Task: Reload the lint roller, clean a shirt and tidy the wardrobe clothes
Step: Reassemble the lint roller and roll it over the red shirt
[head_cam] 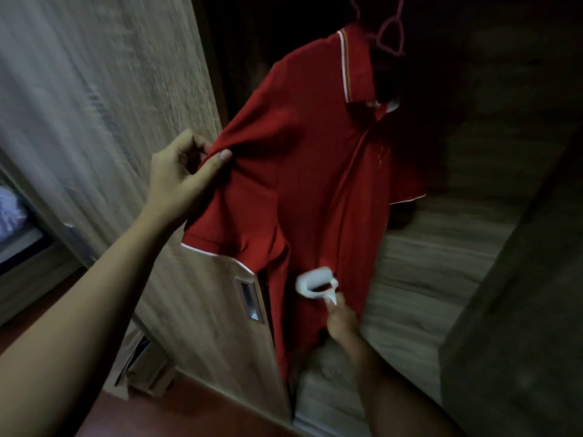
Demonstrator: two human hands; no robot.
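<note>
A red polo shirt (315,171) with white trim hangs on a pink hanger (391,36) inside the open wardrobe. My left hand (186,171) pinches the shirt's sleeve near the shoulder and pulls it out to the left. My right hand (342,321) grips the handle of a white lint roller (315,283), whose head rests blurred against the lower front of the shirt. The roll itself is hard to make out.
A wood-grain wardrobe door (110,105) with a recessed metal handle (250,299) stands on the left. A wooden shelf (426,263) lies behind the shirt. A dark panel (520,310) closes the right side. A bed edge (12,222) shows far left.
</note>
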